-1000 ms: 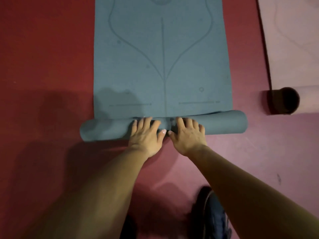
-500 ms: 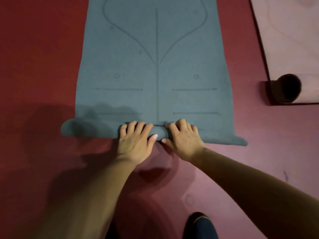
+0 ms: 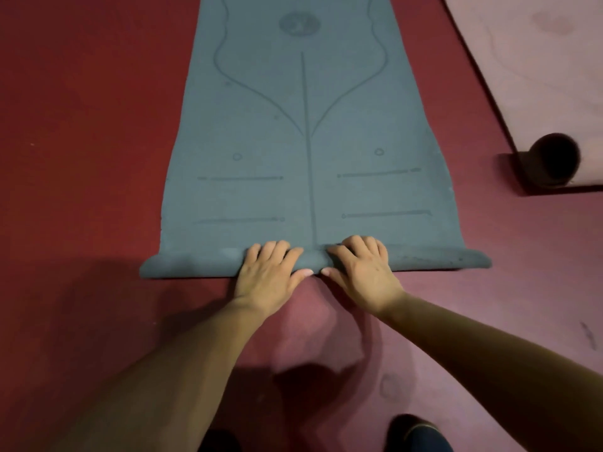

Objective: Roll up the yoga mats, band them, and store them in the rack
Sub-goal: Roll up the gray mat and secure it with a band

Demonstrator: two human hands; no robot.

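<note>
The left hand (image 3: 270, 275) and right hand (image 3: 362, 272) curl around the centre of the rolled edge (image 3: 424, 260) of the soft, pliable blue mat (image 3: 306, 158); a wider hold would likely roll it straighter.

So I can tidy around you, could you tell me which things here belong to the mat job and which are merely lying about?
Job: blue mat, gripped at its rolled end by left hand and right hand; pink mat, partly rolled.
Not job: red floor; shoe.

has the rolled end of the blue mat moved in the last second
Yes. The rolled end has shifted toward the person, farther from the pink mat's roll, uncovering a second pair of printed lines.
</note>
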